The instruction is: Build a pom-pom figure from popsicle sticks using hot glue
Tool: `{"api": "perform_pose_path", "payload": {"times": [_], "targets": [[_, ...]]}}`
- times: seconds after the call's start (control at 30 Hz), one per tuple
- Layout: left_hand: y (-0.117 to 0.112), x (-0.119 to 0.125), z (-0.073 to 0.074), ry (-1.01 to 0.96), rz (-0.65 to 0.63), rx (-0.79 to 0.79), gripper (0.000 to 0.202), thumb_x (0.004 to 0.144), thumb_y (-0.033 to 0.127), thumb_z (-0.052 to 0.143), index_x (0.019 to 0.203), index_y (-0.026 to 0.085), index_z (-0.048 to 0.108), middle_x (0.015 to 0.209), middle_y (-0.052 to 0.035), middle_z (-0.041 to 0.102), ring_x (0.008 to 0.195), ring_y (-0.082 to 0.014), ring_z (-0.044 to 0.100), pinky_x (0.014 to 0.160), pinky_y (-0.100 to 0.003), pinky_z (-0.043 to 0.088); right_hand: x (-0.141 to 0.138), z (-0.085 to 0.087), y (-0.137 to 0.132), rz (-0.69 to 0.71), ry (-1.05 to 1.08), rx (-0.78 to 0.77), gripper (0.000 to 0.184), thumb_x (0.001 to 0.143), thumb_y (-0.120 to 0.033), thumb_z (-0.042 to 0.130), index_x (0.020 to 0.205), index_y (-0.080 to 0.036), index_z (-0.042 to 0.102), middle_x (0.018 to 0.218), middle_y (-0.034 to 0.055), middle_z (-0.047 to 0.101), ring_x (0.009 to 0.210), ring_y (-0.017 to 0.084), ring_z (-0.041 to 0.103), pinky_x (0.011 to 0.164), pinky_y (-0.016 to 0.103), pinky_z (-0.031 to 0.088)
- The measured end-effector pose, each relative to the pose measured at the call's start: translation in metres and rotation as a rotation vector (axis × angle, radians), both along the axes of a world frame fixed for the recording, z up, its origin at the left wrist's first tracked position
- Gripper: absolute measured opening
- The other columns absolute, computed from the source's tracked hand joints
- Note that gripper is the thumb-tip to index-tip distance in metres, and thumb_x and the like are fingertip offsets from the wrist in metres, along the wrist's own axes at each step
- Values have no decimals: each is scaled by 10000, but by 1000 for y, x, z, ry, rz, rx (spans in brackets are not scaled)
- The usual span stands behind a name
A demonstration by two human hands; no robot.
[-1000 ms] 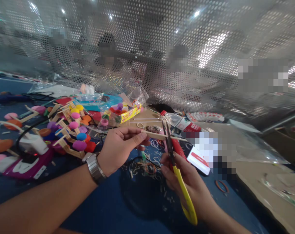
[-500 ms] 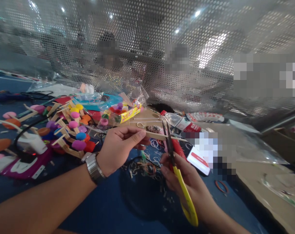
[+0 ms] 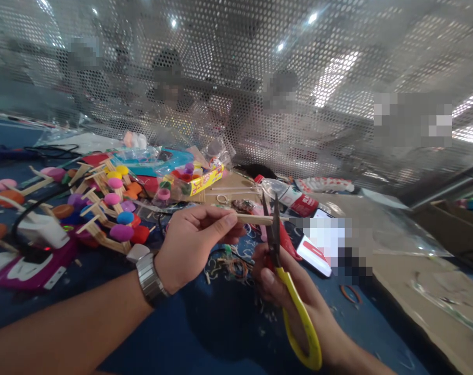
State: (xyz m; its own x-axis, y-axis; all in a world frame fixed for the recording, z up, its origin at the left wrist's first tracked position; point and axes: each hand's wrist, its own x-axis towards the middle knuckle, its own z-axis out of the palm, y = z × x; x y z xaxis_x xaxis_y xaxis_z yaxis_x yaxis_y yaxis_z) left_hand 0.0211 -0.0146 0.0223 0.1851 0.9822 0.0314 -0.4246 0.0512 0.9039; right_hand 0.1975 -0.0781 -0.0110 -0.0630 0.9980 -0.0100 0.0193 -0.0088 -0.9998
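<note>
My left hand (image 3: 191, 242), with a metal watch on its wrist, pinches a thin wooden stick (image 3: 255, 219) that points to the right. My right hand (image 3: 289, 291) is wrapped round the yellow handles of a pair of scissors (image 3: 286, 281). Their dark blades stand upright and straddle the stick near its right end. Both hands hover over a blue table surface (image 3: 205, 333) strewn with rubber bands (image 3: 230, 266).
A heap of stick-and-coloured-cap pieces (image 3: 111, 205) lies at the left, beside a purple and white device (image 3: 29, 258) with a black cable. A plastic bottle (image 3: 289, 195), clear bags and a cardboard sheet (image 3: 423, 276) lie to the right. A perforated metal screen (image 3: 236, 94) stands behind, with people beyond it.
The scissors have shifted slightly right along the stick and the blades have closed in on it. The view has dropped a little; my left hand keeps its hold.
</note>
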Motion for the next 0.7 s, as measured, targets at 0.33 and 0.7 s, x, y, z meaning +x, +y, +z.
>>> {"api": "perform_pose_path", "payload": {"times": [0.33, 0.7], "targets": [[-2, 3, -1, 8, -6, -2, 254, 678, 330, 887, 782, 138, 757, 731, -73, 793, 705, -205, 771, 710, -326, 666, -4, -2, 1, 3, 18, 1, 412, 849, -615, 693, 971, -237, 582, 685, -48, 417, 562, 109, 352, 480, 232, 335], [-2, 3, -3, -82, -47, -50, 149, 702, 240, 877, 765, 152, 774, 743, -50, 801, 700, -150, 767, 662, -211, 636, -8, 2, 3, -20, -81, 44, 443, 842, -659, 673, 887, -236, 548, 676, -55, 414, 535, 97, 370, 445, 225, 312]]}}
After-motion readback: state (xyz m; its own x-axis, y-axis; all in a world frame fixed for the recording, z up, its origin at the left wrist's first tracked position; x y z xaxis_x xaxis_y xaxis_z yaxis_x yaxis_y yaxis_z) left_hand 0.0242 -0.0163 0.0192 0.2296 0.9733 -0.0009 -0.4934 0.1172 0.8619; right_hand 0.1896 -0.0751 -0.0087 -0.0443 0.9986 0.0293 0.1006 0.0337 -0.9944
